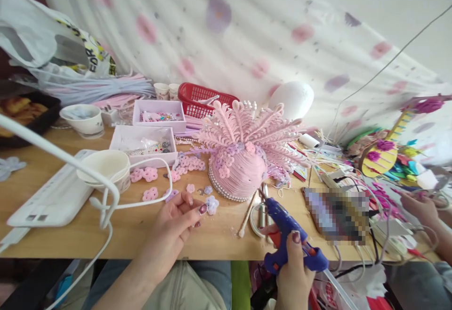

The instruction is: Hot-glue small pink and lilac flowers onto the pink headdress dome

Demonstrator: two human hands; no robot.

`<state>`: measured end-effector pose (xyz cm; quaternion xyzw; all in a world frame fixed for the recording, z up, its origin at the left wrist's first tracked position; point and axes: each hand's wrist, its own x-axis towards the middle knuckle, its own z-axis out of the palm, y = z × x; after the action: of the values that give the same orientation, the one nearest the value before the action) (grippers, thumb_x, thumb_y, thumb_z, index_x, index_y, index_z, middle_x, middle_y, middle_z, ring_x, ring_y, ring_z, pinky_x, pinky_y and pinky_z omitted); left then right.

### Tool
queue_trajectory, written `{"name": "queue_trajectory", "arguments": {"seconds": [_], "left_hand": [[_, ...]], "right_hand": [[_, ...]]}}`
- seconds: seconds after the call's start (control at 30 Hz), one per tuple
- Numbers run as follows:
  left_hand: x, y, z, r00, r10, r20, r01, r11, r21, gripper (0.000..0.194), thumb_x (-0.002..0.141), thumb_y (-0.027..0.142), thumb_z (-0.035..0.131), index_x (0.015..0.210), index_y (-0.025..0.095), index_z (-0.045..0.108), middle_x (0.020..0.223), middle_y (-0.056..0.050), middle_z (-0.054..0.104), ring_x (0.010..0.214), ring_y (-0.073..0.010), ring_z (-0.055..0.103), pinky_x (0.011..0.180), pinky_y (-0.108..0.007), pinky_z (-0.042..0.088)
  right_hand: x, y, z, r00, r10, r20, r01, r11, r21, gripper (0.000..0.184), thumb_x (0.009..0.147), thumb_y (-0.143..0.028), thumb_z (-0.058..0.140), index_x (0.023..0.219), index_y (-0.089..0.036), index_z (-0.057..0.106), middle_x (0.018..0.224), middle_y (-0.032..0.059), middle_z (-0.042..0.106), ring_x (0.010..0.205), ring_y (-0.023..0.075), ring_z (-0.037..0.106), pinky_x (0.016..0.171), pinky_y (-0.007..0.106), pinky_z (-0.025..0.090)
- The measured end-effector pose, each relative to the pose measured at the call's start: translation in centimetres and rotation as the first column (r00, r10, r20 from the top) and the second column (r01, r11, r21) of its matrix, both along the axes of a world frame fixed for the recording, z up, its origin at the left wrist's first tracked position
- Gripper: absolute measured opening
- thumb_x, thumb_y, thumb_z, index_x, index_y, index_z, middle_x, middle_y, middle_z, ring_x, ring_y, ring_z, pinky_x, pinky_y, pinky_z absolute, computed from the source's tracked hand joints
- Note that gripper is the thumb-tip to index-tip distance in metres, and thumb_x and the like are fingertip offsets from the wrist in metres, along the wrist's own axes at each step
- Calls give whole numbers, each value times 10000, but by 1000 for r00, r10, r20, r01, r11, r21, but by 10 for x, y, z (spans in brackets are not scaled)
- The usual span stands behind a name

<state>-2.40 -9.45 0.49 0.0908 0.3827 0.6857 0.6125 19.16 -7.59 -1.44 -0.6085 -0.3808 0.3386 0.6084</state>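
A pink dome-shaped headpiece (236, 171) stands on the table, with feathery pipe-cleaner plumes (243, 126), small pink and lilac flowers and a pearl trim along its base. My right hand (294, 265) is shut on a blue glue gun (287, 234), its nozzle pointing up and left towards the headpiece's lower edge. Left of the headpiece, my left hand (180, 225) is closed, thumb and fingers drawn together. Whatever it may pinch is too small to make out. Just beyond its thumb lies a pale lilac flower (212, 205). Small pink flowers (150, 193) lie further left.
White cable (113, 197) loops across the left side near a paper cup (106, 168). Bead boxes (144, 145) and a red basket (208, 98) stand behind. At right are a blurred phone-like device (337, 213), power strips, a yellow decorated instrument (379, 157) and another person's hand (420, 206).
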Motion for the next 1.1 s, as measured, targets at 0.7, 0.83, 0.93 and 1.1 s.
{"name": "queue_trajectory", "arguments": {"seconds": [0.7, 0.83, 0.93, 1.1], "left_hand": [[3, 73, -4, -336, 561, -756, 364, 818, 445, 270, 950, 131, 467, 1096, 245, 663, 695, -5, 642, 647, -183, 603, 648, -288, 426], [1, 83, 4, -331, 561, -758, 318, 823, 470, 215, 932, 144, 511, 1059, 238, 656, 714, 1, 657, 652, -177, 616, 650, -275, 430], [-2, 94, 10, -351, 595, -723, 324, 802, 502, 227, 922, 135, 526, 1101, 231, 627, 793, -7, 709, 679, -170, 648, 668, -266, 447], [-9, 109, 12, -403, 562, -722, 362, 822, 438, 273, 956, 155, 495, 1212, 219, 563, 911, -38, 757, 782, -178, 695, 749, -280, 486]], "right_hand": [[47, 53, -24, 922, -261, -287, 275, 961, 9, 480, 774, -572, 712, 1019, -159, 713, 781, 7, 700, 603, 144, 625, 483, 235, 496], [45, 51, -19, 898, -298, -324, 303, 952, -34, 518, 744, -563, 745, 1053, -149, 717, 840, 22, 725, 677, 163, 665, 529, 244, 546], [45, 51, -19, 888, -260, -379, 274, 962, -19, 500, 714, -570, 761, 968, -142, 722, 772, 15, 725, 645, 161, 672, 558, 252, 563], [51, 54, -22, 909, -145, -390, 158, 987, 1, 465, 662, -613, 768, 740, -159, 701, 623, 31, 704, 538, 175, 650, 520, 278, 545]]}}
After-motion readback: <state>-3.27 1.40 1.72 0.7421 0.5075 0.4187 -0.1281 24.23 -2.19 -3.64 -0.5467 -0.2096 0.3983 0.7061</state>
